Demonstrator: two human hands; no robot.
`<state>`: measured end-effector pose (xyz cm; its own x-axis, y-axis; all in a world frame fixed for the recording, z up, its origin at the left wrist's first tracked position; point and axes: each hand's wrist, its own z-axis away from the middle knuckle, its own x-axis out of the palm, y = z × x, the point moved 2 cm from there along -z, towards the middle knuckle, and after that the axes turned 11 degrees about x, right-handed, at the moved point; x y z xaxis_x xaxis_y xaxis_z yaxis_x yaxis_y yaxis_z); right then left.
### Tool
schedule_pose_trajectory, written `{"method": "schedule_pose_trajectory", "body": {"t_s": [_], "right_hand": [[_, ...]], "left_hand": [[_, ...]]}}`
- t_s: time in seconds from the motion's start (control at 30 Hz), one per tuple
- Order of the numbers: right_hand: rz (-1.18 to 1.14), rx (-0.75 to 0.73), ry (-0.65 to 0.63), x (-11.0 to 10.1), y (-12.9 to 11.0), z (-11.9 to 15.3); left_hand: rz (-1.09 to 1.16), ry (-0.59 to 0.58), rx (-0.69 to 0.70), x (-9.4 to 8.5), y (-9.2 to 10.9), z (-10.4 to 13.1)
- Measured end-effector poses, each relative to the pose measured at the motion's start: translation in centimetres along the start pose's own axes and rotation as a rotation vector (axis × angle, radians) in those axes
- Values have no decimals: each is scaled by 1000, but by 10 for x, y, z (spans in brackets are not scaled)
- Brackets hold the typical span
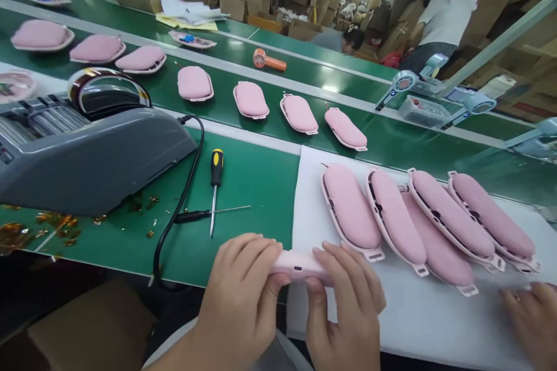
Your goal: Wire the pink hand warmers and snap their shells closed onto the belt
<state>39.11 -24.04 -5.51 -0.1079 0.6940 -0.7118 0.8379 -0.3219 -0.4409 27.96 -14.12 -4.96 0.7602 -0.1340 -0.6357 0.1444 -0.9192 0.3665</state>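
Far left: a grey tape dispenser machine on the green bench, gold foil scraps strewn in front, a black cable looping off the near edge. Just right of the cable, a yellow-and-black screwdriver, tip toward the near edge, with a thin black probe lying crosswise under its shaft. Behind, on the conveyor belt, a row of pink oval cases spaced apart, and an orange handheld fan further back. Low centre: left hand and right hand both clasped on one pink case, held edge-on at the near edge of the bench, left fingers curled over its left end, right fingers over its right end, thumbs beneath. Right of that, a white foam mat bearing five more pink cases, leaning and overlapping in a row. Bottom right corner: another person's hand, resting on the mat.
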Motion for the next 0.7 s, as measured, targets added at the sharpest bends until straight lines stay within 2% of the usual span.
{"method": "schedule_pose_trajectory", "body": {"t_s": [0.1,0.27,0.37,0.53,0.7], "right_hand": [[-52,-43,40,6,-5,4],[-139,42,158,12,-6,3],[-153,13,144,11,-4,1],[-119,-99,94,4,-3,11],[-42,-84,72,-8,3,21]], "left_hand": [[-47,47,-7,5,5,5],[-10,138,-16,10,6,3],[10,81,15,2,4,-2],[30,-108,104,-18,1,0],[-18,-144,104,-30,-10,17]]}}
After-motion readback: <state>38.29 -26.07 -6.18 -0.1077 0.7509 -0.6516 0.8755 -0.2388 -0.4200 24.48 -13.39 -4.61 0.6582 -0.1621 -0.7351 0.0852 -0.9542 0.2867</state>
